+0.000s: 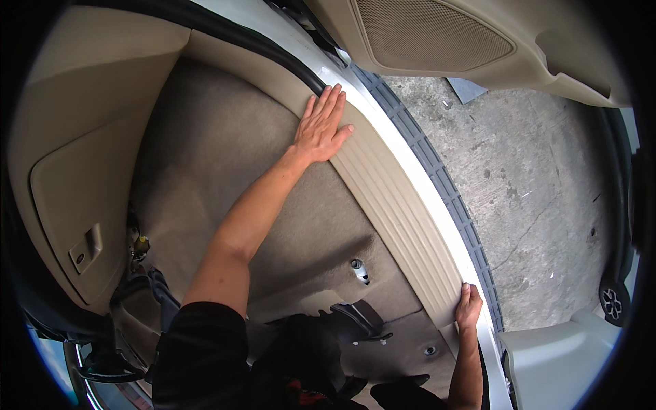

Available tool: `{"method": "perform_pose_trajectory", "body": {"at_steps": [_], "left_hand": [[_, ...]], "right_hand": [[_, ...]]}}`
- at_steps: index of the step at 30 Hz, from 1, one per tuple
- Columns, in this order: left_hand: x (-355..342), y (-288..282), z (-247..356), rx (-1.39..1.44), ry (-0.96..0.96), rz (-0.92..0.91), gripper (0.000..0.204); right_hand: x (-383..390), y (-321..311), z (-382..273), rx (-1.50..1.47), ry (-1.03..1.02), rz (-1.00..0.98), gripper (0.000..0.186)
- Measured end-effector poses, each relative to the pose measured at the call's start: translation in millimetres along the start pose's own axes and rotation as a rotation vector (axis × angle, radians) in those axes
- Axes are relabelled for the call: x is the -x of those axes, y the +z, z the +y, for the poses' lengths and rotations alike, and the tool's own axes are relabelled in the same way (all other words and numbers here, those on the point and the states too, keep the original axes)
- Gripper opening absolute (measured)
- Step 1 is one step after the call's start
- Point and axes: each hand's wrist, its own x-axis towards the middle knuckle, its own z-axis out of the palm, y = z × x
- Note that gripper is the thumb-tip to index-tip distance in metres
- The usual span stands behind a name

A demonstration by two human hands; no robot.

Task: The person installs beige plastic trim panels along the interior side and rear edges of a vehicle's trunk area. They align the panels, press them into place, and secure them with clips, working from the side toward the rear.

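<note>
A beige ribbed door sill trim (pixel 400 205) runs along the car's door opening, beside the brown floor carpet. My left hand (pixel 322 128) lies palm down over the trim's far end, its fingers stretched out and its thumb spread. Those fingertips reach the black rubber door seal (pixel 301 67) and the white painted sill (pixel 372 113). At the trim's near end, my right hand (pixel 469 306) has its fingers curled at the outer edge, with the thumb side up. Part of the right fingers is hidden.
Brown carpet (pixel 205 130) with a bare metal bracket (pixel 359 271) covers the car floor. A beige door panel with a speaker grille (pixel 434 34) hangs open at the upper right. Outside the sill are a grey ridged step (pixel 437 164) and concrete ground (pixel 526 184). A glove box (pixel 75 205) stands left.
</note>
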Motion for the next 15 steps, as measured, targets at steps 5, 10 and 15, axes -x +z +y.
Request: {"method": "perform_pose_trajectory", "body": {"at_steps": [5, 10, 15], "left_hand": [[-3.1, -2.4, 7.3, -0.026, 0.011, -0.022, 0.095], [-1.1, -2.8, 9.5, -0.038, -0.007, -0.065, 0.1], [-8.3, 0.4, -0.3, -0.088, 0.016, -0.091, 0.107]], "right_hand": [[6.8, 0.6, -4.7, -0.01, -0.004, -0.006, 0.047], [10.6, -10.2, -9.1, -0.026, 0.015, -0.067, 0.046], [12.0, -3.9, -19.4, -0.05, 0.074, -0.099, 0.045]]}}
